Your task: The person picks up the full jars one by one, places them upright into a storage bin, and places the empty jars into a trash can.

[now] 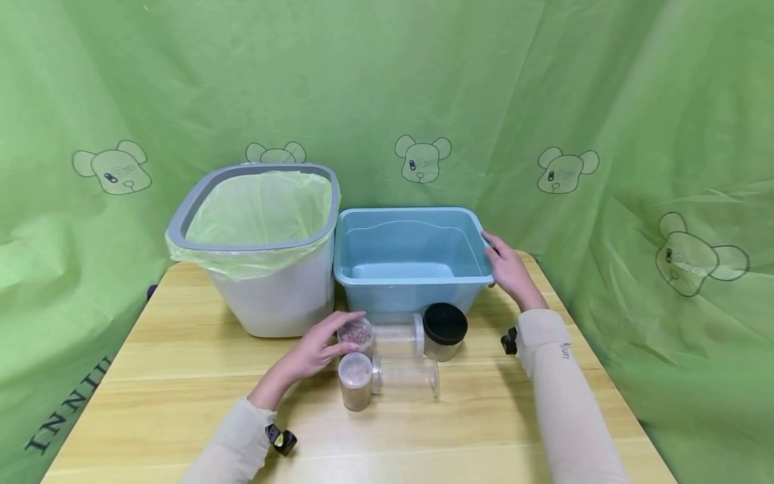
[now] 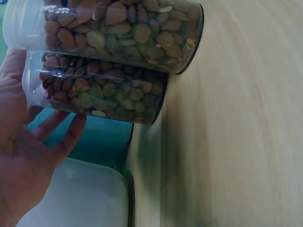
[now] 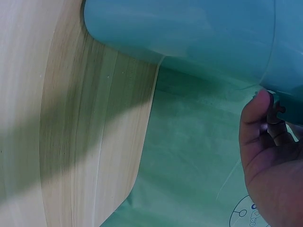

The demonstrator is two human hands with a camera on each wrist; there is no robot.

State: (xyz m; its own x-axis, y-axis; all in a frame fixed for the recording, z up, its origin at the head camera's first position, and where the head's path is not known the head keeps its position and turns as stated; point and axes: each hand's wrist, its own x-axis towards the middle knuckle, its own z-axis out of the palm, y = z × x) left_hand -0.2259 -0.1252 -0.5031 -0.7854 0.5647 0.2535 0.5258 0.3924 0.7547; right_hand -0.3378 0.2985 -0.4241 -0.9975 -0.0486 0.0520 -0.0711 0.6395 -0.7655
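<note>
My left hand [image 1: 312, 349] grips a clear plastic jar of brown nuts [image 1: 355, 333], thumb and fingers around its upper part. A second, similar jar of nuts [image 1: 355, 384] stands just in front of it. In the left wrist view, the held jar [image 2: 102, 90] is the lower one, with fingers spread behind it. Farther right, two clear jars [image 1: 396, 339] [image 1: 406, 376] lie on their sides beside a black-lidded jar [image 1: 445, 326]. My right hand [image 1: 510, 270] holds the right end of a blue plastic tub [image 1: 399, 294] by its rim.
A white bin [image 1: 275, 302] with a grey rim and a pale green liner stands left of the tub. Everything sits on a wooden table [image 1: 459, 430]. A green curtain [image 1: 375, 81] printed with bear heads hangs behind and along both sides.
</note>
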